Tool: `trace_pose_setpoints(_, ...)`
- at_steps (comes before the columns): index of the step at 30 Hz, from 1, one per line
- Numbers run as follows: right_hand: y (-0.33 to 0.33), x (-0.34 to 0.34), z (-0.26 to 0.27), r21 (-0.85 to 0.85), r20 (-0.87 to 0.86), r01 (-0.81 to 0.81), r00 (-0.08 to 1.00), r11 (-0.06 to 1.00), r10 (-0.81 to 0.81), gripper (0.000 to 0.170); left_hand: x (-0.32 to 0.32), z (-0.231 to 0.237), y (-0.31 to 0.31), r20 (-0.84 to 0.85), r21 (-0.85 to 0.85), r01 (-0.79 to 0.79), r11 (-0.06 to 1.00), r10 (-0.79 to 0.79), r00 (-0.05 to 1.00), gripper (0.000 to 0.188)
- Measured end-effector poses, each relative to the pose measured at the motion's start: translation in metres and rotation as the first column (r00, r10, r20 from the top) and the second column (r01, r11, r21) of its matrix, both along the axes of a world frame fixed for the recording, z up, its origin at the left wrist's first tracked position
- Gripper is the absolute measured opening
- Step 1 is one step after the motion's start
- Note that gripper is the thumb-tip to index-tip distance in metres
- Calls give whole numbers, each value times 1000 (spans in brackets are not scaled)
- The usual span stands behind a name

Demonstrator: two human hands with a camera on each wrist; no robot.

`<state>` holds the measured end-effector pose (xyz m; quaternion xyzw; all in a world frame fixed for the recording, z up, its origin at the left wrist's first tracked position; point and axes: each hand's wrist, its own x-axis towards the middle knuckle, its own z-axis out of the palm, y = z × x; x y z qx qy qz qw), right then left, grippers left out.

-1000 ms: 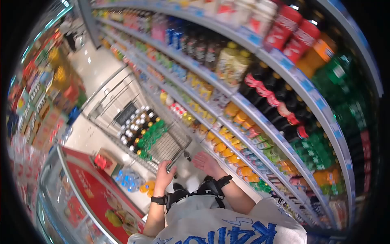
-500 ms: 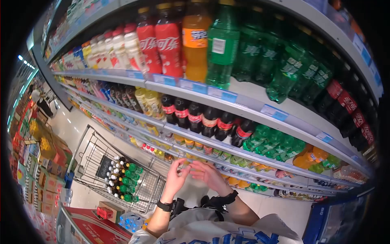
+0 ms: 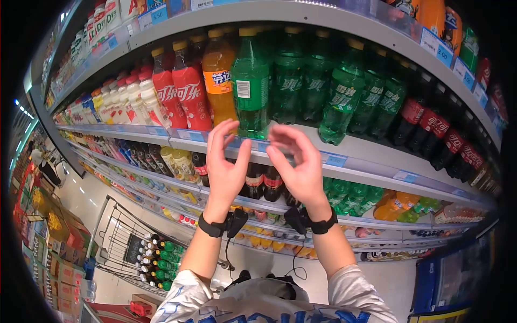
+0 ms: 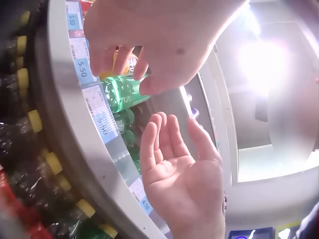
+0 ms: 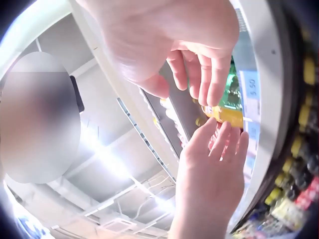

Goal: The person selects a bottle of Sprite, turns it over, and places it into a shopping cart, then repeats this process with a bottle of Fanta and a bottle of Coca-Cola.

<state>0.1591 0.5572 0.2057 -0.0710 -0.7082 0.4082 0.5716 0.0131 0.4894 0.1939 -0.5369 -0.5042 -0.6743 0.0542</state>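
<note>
Left hand (image 3: 226, 169) and right hand (image 3: 299, 168), both loosely spread, near 1 barcoded green bottle (image 3: 252, 81) beside 1 orange bottle (image 3: 218, 78).

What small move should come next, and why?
Perhaps ease the left grip and right grip onto the green bottle beside the orange one: both look open and empty, and its base shows between them in the head view.

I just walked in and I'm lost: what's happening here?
A person is at a drinks shelf, left hand and right hand raised in front of a green bottle, neither gripping anything. The bottle stands upright on the shelf. A cart holding more bottles is off to the person's left.
</note>
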Motion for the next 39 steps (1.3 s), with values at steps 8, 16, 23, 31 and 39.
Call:
trace_pose_setpoints(8,38,-34,33,61,131,193,971,979,-200,67,-14,18,27,-87,31,-92,995,95,992,56)
trace_pose_setpoints(16,32,-51,46,-72,240,146,963,987,-125,87,-22,23,26,7,18,43,999,-43,999,66)
trace_pose_setpoints(23,5,-51,47,29,183,395,901,918,-393,77,-24,16,23,-29,44,89,995,-88,996,67)
trace_pose_setpoints(31,-11,-46,23,92,0,381,924,920,-383,71,-16,12,16,-67,156,92,983,-82,994,79)
trace_pose_setpoints(39,-46,-29,37,541,-102,441,879,716,-465,59,0,13,-23,208,295,307,905,-374,904,44)
